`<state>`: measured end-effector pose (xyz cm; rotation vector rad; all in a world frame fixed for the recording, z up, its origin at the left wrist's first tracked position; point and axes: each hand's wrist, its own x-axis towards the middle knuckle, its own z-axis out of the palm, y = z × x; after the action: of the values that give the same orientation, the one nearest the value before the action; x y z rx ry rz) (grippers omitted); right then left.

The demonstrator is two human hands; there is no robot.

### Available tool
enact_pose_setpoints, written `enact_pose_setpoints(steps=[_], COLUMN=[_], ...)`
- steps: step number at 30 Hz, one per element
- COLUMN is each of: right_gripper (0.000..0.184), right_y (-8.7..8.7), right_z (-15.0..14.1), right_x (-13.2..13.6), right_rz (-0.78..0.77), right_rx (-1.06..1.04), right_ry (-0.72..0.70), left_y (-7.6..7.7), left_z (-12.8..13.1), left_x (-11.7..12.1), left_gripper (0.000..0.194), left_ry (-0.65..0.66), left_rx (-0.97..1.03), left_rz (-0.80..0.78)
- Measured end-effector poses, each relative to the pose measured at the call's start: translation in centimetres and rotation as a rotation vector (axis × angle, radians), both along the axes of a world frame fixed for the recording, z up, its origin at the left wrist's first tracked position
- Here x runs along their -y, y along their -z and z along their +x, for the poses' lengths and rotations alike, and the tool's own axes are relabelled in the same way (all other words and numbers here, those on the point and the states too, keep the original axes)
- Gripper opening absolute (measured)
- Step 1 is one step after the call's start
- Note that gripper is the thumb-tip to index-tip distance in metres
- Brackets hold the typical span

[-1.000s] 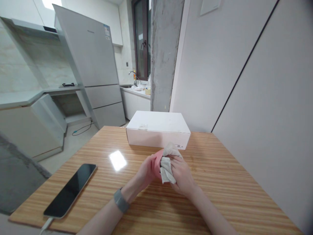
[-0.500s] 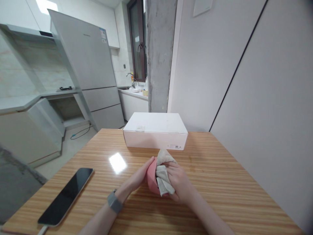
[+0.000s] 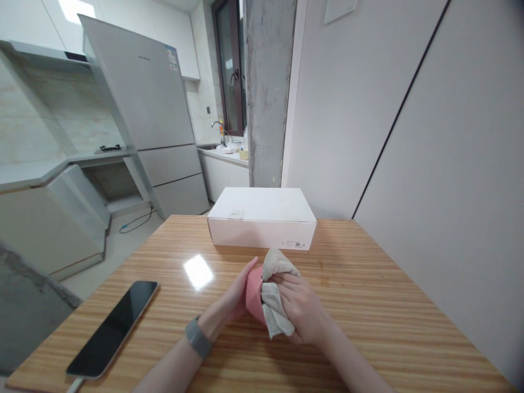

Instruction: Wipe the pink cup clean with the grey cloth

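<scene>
My left hand (image 3: 237, 295) is wrapped round the left side of a pink faceted container (image 3: 254, 295), which looks like a bowl or cup tipped toward the right. A light grey cloth (image 3: 275, 308) covers the container's opening. My right hand (image 3: 301, 305) grips that cloth and presses it against the mouth of the container; some of its fingertips are hidden in the folds. The inside of the container is out of sight. Both hands are low over the wood-grain table (image 3: 360, 305).
Beyond my hands a white box (image 3: 262, 233) lies on the table. To the left rests a black-screened phone (image 3: 114, 330) with a white cable plugged in. A white wall (image 3: 409, 164) runs along the right, and a grey fridge (image 3: 143, 98) stands behind.
The cloth and my right hand have shifted slightly right and down against the container. My left hand has turned a little with it, its fingertips less curled over the rim.
</scene>
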<state>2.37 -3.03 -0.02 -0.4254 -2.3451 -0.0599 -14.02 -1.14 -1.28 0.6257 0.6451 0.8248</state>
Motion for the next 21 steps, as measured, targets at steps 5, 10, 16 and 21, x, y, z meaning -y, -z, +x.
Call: enact_pose_setpoints(steps=[5,10,16,21], right_gripper=[0.029,0.024,0.024,0.027], right_y=[-0.3,-0.1,-0.1,0.4], right_z=[0.4,1.3,2.0,1.1], right_x=[0.0,-0.8,-1.5,-0.9], right_rz=[-0.036,-0.116,-0.127,-0.018], right_rx=[-0.056,-0.102,-0.174,-0.084], right_ry=[-0.011,0.014,0.087,0.068], left_y=[0.2,0.1,0.3,0.0], left_z=[-0.2,0.0,0.3,0.3], left_x=[-0.1,0.1,0.5,0.0], left_gripper=[0.052,0.057,0.048,0.057], left_ry=[0.0,-0.006,0.037,-0.023], left_rx=[-0.097,-0.08,0.019,-0.032], left_rz=[0.094,0.2,0.267,0.18])
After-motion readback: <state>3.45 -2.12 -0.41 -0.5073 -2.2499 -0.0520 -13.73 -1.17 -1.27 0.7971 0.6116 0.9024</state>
